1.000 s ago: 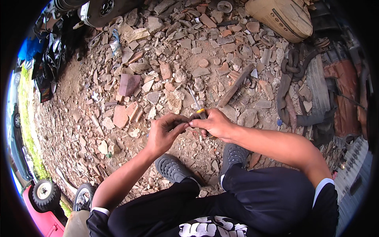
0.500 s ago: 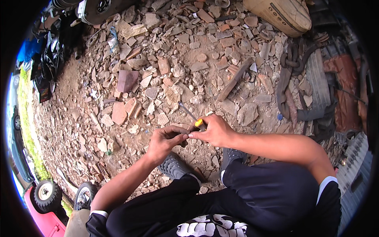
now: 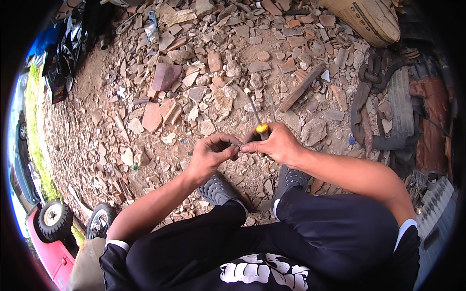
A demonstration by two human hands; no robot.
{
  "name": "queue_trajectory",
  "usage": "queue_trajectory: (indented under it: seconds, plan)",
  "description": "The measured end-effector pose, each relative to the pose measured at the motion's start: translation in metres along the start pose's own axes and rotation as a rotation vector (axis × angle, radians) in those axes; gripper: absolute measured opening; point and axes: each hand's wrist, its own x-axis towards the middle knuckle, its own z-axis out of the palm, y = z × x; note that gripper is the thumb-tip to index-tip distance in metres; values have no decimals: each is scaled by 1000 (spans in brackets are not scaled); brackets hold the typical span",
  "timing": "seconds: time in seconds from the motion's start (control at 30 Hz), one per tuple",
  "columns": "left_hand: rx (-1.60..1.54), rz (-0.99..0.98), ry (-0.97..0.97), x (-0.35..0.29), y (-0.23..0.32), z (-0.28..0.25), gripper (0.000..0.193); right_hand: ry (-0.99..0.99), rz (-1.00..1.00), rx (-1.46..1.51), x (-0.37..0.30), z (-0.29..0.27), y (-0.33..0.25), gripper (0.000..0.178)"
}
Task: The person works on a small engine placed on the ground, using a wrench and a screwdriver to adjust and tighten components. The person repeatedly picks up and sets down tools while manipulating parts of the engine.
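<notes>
In the head view, the yellow-and-dark-handled screwdriver with a slim metal shaft (image 3: 262,129) is in the bare right hand (image 3: 281,144), above the rubble-strewn brown ground (image 3: 225,127). Its shaft points to the far side, leaning slightly left. The right fingers curl about the handle, while the right thumb reaches left toward the bare left hand (image 3: 213,154). The left fingers are bent, thumb and forefinger close together; whether they pinch something small, I cannot tell. Both hands' fingertips meet or nearly meet, above and between the grey perforated shoes (image 3: 217,189).

The screwdriver should be light and stiff, hard to break; its handle, probably plastic, is the sure place to hold, the thin shaft likely slipperier. Beyond it to the right lies a long brown wood-like bar (image 3: 302,88); farther left, a flat purplish-brown fragment (image 3: 166,76).
</notes>
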Motion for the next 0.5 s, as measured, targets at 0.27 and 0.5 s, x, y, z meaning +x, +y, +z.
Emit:
queue_trajectory:
  seconds: [0.27,0.5]
  plan:
    - [39,66,-15,14,19,3,14,-35,50,58,11,-15,-20,17]
    - [87,27,65,16,20,12,13,-52,33,-75,14,-26,-21,14]
